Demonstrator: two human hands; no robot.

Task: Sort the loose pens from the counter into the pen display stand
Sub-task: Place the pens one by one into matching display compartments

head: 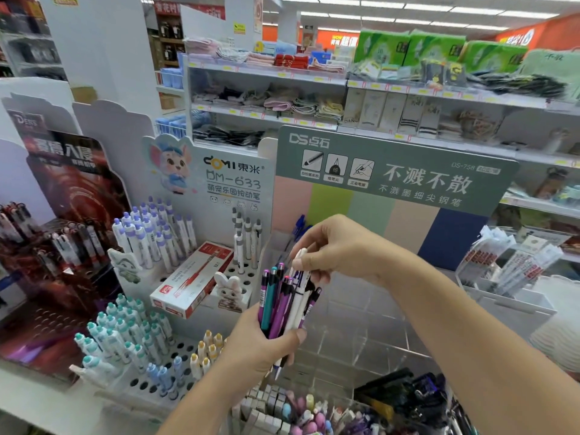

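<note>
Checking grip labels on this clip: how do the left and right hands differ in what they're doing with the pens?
The left hand grips a whole bunch of pens upright in its fist; the right hand pinches only one white pen at its top end. The left hand sits lower, the right hand reaches in from above. Both are bare and touch the same bunch.

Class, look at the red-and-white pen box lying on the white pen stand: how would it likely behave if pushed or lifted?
The red-and-white pen box lies tilted across the white pen stand, so a push would probably slide or tip it. It looks like thin cardboard, likely light and easily dented. Its flat sides should stop it rolling.
</note>
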